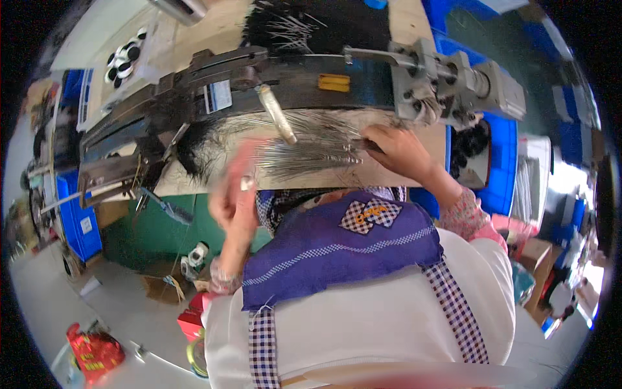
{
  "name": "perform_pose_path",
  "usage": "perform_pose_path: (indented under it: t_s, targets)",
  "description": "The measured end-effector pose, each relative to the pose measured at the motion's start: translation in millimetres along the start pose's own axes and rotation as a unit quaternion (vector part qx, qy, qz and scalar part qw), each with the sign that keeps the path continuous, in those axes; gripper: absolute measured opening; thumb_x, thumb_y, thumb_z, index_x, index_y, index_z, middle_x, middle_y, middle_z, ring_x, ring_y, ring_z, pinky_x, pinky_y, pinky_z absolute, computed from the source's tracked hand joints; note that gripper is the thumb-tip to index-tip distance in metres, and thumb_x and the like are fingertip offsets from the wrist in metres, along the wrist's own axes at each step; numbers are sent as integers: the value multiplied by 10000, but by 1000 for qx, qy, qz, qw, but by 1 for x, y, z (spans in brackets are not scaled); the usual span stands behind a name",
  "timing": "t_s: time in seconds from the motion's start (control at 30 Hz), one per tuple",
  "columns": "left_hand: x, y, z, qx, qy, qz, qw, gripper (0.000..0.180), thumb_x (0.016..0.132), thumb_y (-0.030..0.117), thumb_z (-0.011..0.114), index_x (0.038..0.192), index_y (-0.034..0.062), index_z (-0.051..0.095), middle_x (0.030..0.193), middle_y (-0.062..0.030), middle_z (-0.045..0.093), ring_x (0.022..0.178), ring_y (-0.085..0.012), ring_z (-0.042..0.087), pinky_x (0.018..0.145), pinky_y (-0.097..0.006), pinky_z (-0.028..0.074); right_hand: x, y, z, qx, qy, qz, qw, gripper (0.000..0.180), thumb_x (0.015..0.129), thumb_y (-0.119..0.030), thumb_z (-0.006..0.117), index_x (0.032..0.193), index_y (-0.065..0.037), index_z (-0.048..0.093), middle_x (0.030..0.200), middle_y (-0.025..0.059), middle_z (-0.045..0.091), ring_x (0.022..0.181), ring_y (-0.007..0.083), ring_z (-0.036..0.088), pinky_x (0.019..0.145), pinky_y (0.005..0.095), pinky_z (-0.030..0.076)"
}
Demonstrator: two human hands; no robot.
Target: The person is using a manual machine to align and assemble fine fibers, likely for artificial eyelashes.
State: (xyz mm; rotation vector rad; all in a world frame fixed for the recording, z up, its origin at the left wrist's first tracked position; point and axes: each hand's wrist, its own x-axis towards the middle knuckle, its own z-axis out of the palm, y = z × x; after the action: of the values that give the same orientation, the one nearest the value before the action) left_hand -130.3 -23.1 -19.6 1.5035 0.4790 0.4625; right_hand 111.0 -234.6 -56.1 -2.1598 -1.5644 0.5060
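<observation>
A wide heap of thin silvery metal wires [301, 157] lies spread on the light wooden bench top in front of me. At the heap's right end, my right hand [403, 154] has its fingers closed on a small dark thing that they mostly cover. My left hand [234, 188] is at the heap's left end, near the bench's front edge. Motion smears its fingers, so I cannot tell whether they hold a wire. Something white is wrapped round one of them. Above the heap a pale wrapped handle [277, 115] slants down from the machine.
A long dark metal machine [291, 81] runs across the bench, with a grey clamping head [447, 84] at its right. A yellow block [334, 82] rests on it. More wires [291, 31] lie on black cloth behind. A blue crate [502, 165] stands right of the bench.
</observation>
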Motion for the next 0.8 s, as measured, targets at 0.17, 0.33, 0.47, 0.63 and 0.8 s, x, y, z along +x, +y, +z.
perform_pose_path:
  t_s: [0.17, 0.33, 0.47, 0.63, 0.8]
  targets:
    - [-69, -59, -171, 729, 395, -9, 559, 840, 821, 330, 666, 1486, 98, 210, 1516, -246, 180, 1377, -464, 207, 1021, -637, 304, 3, -2, -11, 53, 30, -66, 996, 170, 814, -123, 647, 946, -44, 573, 854, 130, 617, 773, 353, 602, 657, 416, 482]
    - [-137, -52, -246, 590, 484, -193, 617, 759, 858, 383, 610, 1478, 157, 236, 1063, -198, 661, 927, -410, 642, 763, -488, 504, 13, -8, -20, 116, 41, -63, 990, 181, 826, -111, 651, 971, -18, 595, 840, 130, 611, 744, 281, 618, 686, 338, 492]
    - [-96, -67, -197, 546, 522, -222, 617, 700, 866, 345, 598, 1459, 122, 302, 900, -229, 668, 836, -394, 658, 751, -450, 504, -5, -8, -30, 92, 183, 54, 977, 157, 848, -51, 605, 995, 5, 590, 914, 143, 621, 837, 234, 624, 759, 322, 483]
    - [-33, -31, -76, 599, 345, 87, 717, 675, 837, 202, 649, 1396, -23, 345, 1452, -234, 334, 1376, -374, 274, 1099, -553, 202, -7, -20, -74, 167, 355, 74, 917, 89, 933, -42, 536, 1006, -4, 568, 858, 8, 567, 769, 72, 511, 667, 222, 426]
    - [25, 57, 57, 266, 59, 289, 918, 564, 862, 235, 631, 1318, -34, 437, 1367, -219, 449, 1285, -370, 423, 1057, -403, 340, 36, -79, -96, 165, 191, -96, 963, 83, 834, 37, 587, 914, 13, 592, 814, 83, 606, 716, 130, 570, 654, 245, 453]
